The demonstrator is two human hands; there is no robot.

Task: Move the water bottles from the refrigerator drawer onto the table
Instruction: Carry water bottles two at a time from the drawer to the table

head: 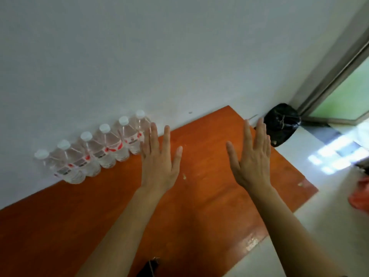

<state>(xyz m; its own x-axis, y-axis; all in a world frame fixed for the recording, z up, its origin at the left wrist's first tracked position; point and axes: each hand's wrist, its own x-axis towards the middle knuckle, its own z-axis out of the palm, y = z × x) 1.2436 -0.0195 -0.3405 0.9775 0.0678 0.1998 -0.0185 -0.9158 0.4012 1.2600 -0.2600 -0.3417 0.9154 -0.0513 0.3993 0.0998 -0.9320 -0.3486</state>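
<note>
Several clear water bottles with white caps and red-and-white labels stand upright in a row against the white wall, on the orange wooden table. My left hand is held flat over the table, fingers spread, just right of the last bottle in the row and partly in front of it. My right hand is also flat and empty, further right above the table. No refrigerator drawer is in view.
A black plastic bag sits in the corner past the table's far end. A door frame and pale tiled floor lie to the right. Something orange-red lies at the right edge.
</note>
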